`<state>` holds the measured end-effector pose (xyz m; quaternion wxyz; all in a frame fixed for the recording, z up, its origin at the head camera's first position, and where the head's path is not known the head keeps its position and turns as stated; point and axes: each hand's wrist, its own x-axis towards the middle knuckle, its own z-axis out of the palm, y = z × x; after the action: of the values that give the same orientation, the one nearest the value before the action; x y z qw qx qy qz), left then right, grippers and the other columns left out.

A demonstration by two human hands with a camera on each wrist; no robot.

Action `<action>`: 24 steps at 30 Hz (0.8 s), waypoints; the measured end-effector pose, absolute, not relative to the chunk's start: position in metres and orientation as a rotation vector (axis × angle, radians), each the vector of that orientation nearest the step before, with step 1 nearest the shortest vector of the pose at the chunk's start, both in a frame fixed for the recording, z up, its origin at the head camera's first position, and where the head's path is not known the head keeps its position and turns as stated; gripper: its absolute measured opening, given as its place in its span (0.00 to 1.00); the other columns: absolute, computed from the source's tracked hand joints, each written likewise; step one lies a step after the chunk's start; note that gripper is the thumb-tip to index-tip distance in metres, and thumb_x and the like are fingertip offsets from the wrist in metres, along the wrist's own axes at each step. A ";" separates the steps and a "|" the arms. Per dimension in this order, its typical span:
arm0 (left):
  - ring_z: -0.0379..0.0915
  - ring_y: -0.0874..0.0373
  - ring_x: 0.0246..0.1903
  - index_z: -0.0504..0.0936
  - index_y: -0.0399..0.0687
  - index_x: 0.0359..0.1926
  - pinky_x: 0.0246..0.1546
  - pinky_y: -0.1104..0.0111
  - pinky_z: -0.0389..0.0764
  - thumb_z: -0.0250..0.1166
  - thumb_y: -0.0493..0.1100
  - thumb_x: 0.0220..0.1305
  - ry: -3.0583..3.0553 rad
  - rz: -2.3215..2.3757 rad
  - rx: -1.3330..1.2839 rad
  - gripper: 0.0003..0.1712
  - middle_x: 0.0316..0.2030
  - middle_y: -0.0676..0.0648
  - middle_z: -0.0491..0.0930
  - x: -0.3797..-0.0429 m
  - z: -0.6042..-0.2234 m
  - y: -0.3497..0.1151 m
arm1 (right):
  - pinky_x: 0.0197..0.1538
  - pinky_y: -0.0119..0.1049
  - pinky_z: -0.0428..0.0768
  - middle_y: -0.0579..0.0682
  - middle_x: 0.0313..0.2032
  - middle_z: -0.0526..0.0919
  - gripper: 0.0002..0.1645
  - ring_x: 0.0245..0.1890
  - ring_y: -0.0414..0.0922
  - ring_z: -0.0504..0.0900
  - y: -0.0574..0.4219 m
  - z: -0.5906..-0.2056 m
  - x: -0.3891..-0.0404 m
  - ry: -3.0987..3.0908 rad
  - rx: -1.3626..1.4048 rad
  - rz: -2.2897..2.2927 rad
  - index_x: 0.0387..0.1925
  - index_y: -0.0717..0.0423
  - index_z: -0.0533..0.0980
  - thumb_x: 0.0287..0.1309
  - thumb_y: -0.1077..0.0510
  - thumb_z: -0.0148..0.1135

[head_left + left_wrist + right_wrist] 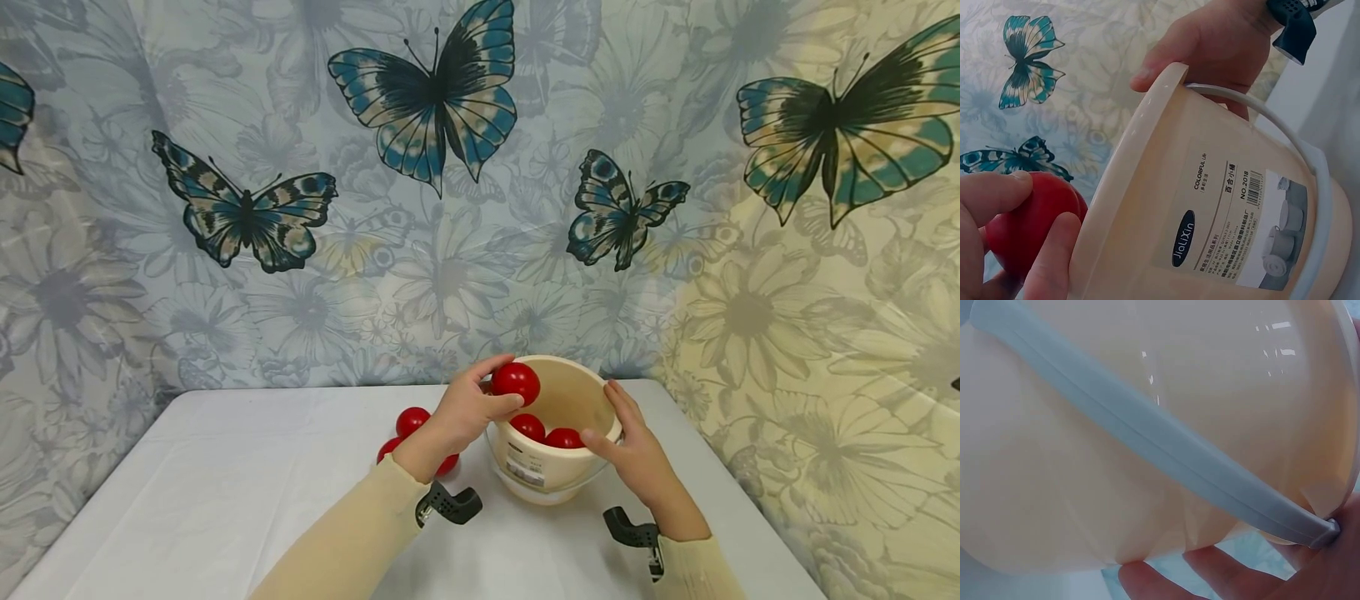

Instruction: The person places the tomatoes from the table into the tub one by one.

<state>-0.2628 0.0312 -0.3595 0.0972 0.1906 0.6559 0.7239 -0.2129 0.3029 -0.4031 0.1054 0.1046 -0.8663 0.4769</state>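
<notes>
My left hand (463, 410) pinches a shiny red ball (517, 382) between thumb and fingers, at the near-left rim of a cream plastic bucket (551, 477). In the left wrist view that red ball (1032, 225) is right beside the bucket's rim (1125, 169). Two more red balls (564, 438) lie inside the bucket. On the bucket's right side my right hand (639, 458) grips the rim, thumb toward the inside and fingers outside. The pale grey handle (1147, 434) hangs down across the outer wall, above the right fingers (1147, 581) in the right wrist view.
Several red balls (412, 422) sit on the white-covered table (247, 475) left of the bucket, partly hidden by my left forearm. A printed label (1241, 225) faces me on the bucket. Behind the table hangs a butterfly-patterned cloth (450, 275).
</notes>
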 end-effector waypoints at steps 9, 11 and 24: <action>0.73 0.49 0.51 0.71 0.54 0.71 0.48 0.61 0.83 0.71 0.36 0.61 2.023 2.077 0.586 0.37 0.56 0.44 0.73 -0.263 -0.358 0.032 | 0.68 0.60 0.60 0.54 0.78 0.41 0.54 0.74 0.62 0.46 0.301 -0.401 -0.212 -2.558 0.299 1.402 0.78 0.60 0.46 0.64 0.47 0.67; 0.73 0.49 0.52 0.70 0.56 0.71 0.49 0.61 0.82 0.71 0.37 0.61 2.033 2.065 0.599 0.38 0.58 0.45 0.73 -0.264 -0.360 0.032 | 0.67 0.60 0.60 0.54 0.78 0.41 0.54 0.74 0.63 0.46 0.301 -0.401 -0.212 -2.560 0.296 1.396 0.78 0.60 0.47 0.63 0.47 0.66; 0.62 0.46 0.67 0.70 0.55 0.71 0.55 0.53 0.78 0.71 0.35 0.59 1.999 2.082 0.640 0.40 0.68 0.49 0.67 -0.266 -0.363 0.033 | 0.67 0.61 0.60 0.55 0.78 0.42 0.54 0.74 0.63 0.47 0.302 -0.401 -0.213 -2.567 0.286 1.376 0.78 0.59 0.47 0.64 0.47 0.66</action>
<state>-0.2658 0.0326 -0.3629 0.0923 0.2154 0.6733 0.7012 -0.2127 0.3017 -0.4012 0.1073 0.0970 -0.8720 0.4676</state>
